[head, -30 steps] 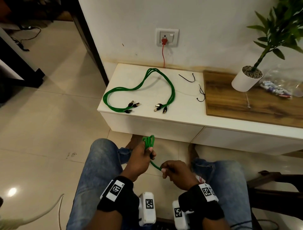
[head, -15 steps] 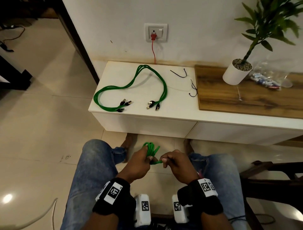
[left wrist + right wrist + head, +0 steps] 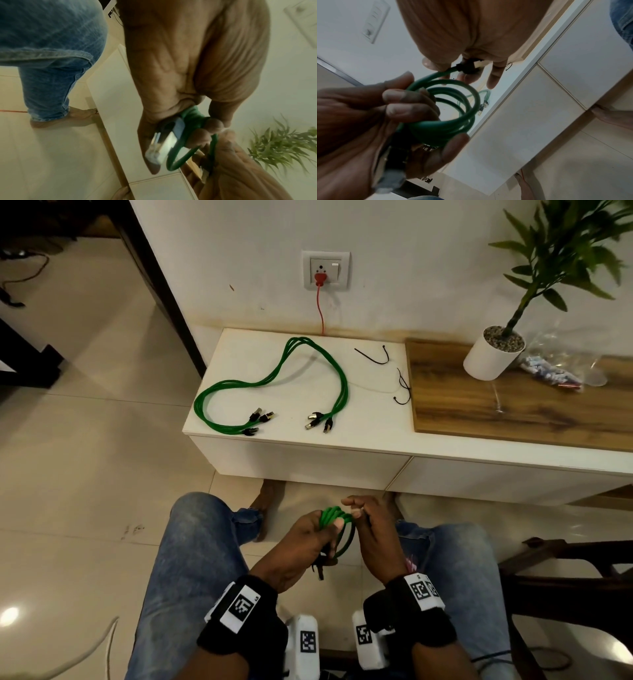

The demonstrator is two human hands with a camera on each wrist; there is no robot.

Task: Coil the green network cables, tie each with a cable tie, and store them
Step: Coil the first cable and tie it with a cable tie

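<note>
Over my lap my left hand (image 3: 329,525) grips a small coil of green network cable (image 3: 337,517). One plug (image 3: 320,571) hangs below that fist. My right hand (image 3: 356,508) touches the coil's top and pinches the cable's other end. The right wrist view shows the coil (image 3: 453,108) as several loops, with the black plug (image 3: 467,66) between my right fingers. In the left wrist view a silver plug (image 3: 163,143) lies against my left palm beside the green loops (image 3: 192,119). More green cables (image 3: 274,381) lie loose on the white cabinet (image 3: 359,436), with two black cable ties (image 3: 373,356) beside them.
A wooden board (image 3: 513,405) covers the cabinet's right part, carrying a potted plant (image 3: 493,357) and a plastic bag (image 3: 555,368). A red cord hangs from the wall socket (image 3: 325,270). A dark chair frame (image 3: 565,559) stands at my right knee.
The straight tail between my hands has been wound onto the coil. My right hand moved up and left until it met the left hand at the coil.
</note>
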